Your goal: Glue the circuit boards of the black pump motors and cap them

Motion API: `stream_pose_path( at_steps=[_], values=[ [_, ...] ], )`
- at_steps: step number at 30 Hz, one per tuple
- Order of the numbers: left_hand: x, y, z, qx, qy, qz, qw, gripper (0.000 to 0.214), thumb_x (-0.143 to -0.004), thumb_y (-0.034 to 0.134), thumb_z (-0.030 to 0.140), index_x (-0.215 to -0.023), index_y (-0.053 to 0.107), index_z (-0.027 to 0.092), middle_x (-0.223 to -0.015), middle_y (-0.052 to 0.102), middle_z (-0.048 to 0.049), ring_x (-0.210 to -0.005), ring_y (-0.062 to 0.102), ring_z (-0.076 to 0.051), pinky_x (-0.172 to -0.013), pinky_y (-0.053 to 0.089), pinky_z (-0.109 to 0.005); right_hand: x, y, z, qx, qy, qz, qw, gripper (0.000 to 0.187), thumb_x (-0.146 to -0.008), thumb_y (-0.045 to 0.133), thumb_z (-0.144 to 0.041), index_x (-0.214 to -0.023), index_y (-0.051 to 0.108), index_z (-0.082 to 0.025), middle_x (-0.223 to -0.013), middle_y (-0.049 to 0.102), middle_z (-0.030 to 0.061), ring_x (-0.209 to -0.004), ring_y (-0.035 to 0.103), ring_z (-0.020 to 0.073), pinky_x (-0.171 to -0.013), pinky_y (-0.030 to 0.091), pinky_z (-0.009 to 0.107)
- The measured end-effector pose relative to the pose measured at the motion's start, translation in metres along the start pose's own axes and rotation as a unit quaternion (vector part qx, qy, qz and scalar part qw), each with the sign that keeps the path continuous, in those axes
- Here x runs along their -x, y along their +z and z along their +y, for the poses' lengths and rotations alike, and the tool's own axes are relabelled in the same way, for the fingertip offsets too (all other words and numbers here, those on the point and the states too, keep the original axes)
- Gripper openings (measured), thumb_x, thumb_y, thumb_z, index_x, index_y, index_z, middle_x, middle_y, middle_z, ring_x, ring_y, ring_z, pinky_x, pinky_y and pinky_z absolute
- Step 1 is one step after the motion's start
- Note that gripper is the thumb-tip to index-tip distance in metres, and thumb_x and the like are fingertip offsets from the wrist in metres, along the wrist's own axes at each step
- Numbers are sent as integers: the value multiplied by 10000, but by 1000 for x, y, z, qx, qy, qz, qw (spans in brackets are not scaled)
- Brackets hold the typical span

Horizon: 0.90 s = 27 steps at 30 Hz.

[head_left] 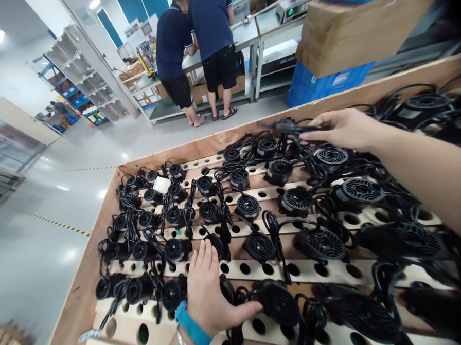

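A wooden crate (101,210) holds perforated wooden slats (255,194) carrying several black pump-like units with coiled cables. My left hand (209,292), wearing a blue wristband, lies flat with fingers stretched on a slat, thumb touching a black unit (278,301). My right hand (340,128) reaches toward the crate's far side and pinches a black plug on a cable (286,126) above the units. One small white block (161,184) sits among the units at the left.
Two people in dark shirts stand with their backs to me at a workbench (246,35) beyond the crate. A cardboard box (362,26) rests on blue bins (318,83) at the right. Shelving (82,77) stands at the left, across grey floor.
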<state>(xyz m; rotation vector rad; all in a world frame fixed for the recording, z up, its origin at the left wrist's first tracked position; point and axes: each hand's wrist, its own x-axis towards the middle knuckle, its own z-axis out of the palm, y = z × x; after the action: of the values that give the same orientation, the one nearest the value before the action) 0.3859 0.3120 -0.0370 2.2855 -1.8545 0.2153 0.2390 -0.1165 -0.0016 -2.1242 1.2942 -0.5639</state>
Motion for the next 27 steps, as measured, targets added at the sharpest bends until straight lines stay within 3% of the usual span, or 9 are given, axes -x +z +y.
stream_pose_path(
  at_steps=[2, 5, 10, 13, 16, 19, 27],
  values=[
    [0, 0, 0, 0, 1, 1, 1000, 1165, -570, 601, 824, -1309, 488, -69, -1366, 475, -352, -1265, 490, -472, -959, 488, -647, 0, 0, 1, 74, 9, -50, 996, 184, -797, 704, -290, -736, 621, -137, -635, 629, 40, -602, 528, 128, -652, 411, 284],
    [0, 1, 0, -1, 3, 3, 1000, 1163, -572, 597, 826, -1311, 489, -64, -1366, 477, -350, -1261, 495, -469, -954, 495, -639, 8, 4, 2, 186, -3, -101, 977, 234, -812, 679, -267, -644, 555, -162, -618, 600, 58, -652, 542, 166, -687, 403, 305],
    [2, 3, -1, 14, -7, 0, 1000, 1164, -574, 597, 827, -1349, 466, -32, -1390, 465, -329, -1280, 476, -468, -980, 472, -646, 40, 16, -3, 303, -80, -182, 932, 282, -943, 471, -350, -782, 577, -144, -931, 650, 153, -883, 597, 252, -802, 417, 381],
    [3, 3, -1, 14, -6, 1, 1000, 1162, -575, 604, 817, -1350, 462, -36, -1392, 460, -333, -1284, 472, -468, -979, 471, -647, 49, 18, -10, 351, -119, -210, 905, 291, -954, 432, -302, -779, 597, -138, -1084, 616, 154, -1110, 527, 318, -911, 390, 487],
    [2, 3, -1, 2, 1, 4, 1000, 1160, -572, 595, 825, -1337, 474, -38, -1381, 470, -337, -1269, 489, -466, -958, 490, -637, 39, 16, -15, 378, -116, -237, 887, 207, -935, 514, -287, -863, 624, -127, -1060, 617, 104, -1109, 535, 249, -951, 422, 471],
    [1, 2, -2, -15, 7, 6, 1000, 1163, -573, 568, 847, -1312, 495, -48, -1360, 488, -342, -1250, 511, -460, -940, 508, -624, 20, 13, -15, 386, -86, -256, 882, 281, -921, 569, -388, -1008, 621, -126, -1035, 625, 68, -975, 593, 174, -902, 492, 401],
    [2, 4, -1, -17, -3, 10, 1000, 1167, -547, 581, 851, -1326, 494, -14, -1372, 491, -320, -1262, 507, -446, -962, 498, -611, 6, 17, -15, 366, -39, -256, 894, 291, -930, 556, -404, -1054, 619, -148, -1060, 623, 65, -957, 602, 166, -857, 520, 372]
  ],
)
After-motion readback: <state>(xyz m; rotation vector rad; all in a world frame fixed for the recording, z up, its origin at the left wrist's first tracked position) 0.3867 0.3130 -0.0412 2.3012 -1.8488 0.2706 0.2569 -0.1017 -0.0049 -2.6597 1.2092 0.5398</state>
